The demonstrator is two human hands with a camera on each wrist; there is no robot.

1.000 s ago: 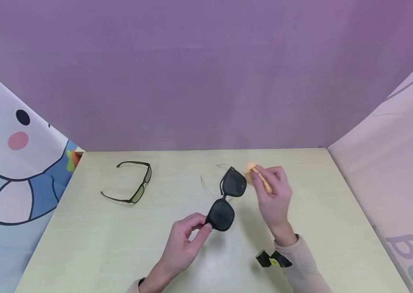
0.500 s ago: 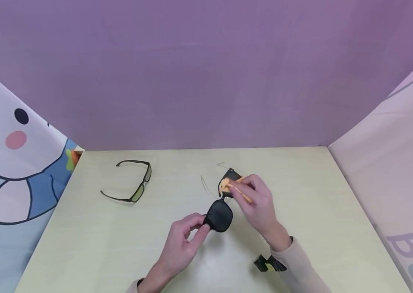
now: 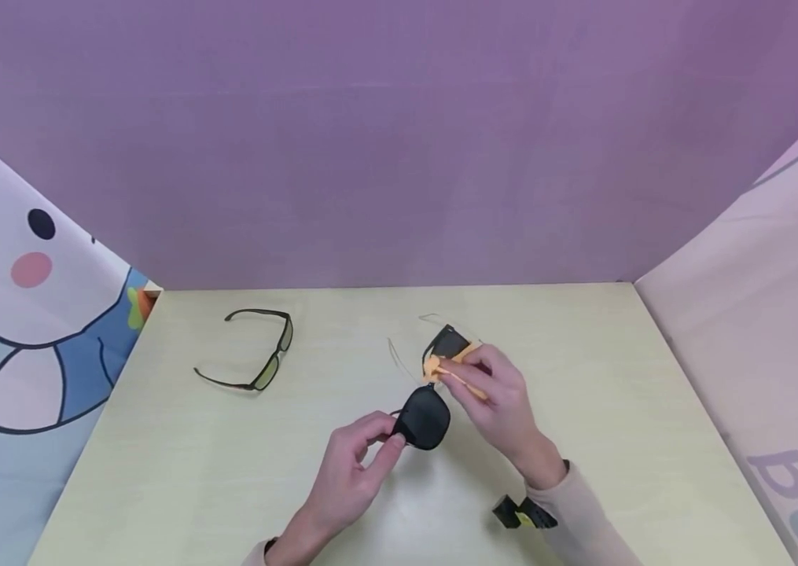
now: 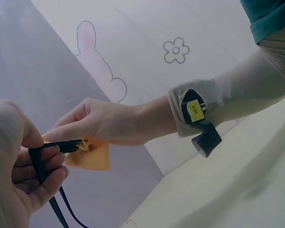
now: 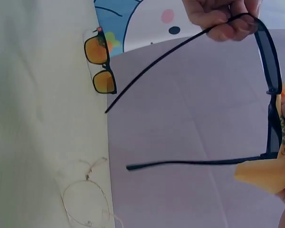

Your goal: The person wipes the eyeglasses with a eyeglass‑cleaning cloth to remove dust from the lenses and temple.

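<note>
Black sunglasses (image 3: 425, 419) are held above the table, lenses toward the person, one lens nearer than the other. My left hand (image 3: 352, 472) pinches their near outer corner between thumb and fingers. In my right hand (image 3: 501, 401) is an orange cloth (image 3: 431, 368), pressed against the far lens, which it partly covers. The right wrist view shows both temple arms (image 5: 194, 162) of the sunglasses unfolded, and a printed part of the cloth (image 5: 266, 173) at the lens. Behind the sunglasses lie thin wire-framed glasses (image 3: 395, 354), partly hidden in the head view.
Black-framed glasses with tinted lenses (image 3: 267, 373) lie unfolded on the left of the pale table (image 3: 179, 472). A purple backdrop (image 3: 384, 157) rises at the table's far edge. A black wrist camera (image 3: 522, 512) hangs at the right cuff.
My right hand has moved left with the cloth from beside the sunglasses onto the far lens, then shifted slightly down it. My left hand and the sunglasses have hardly moved.
</note>
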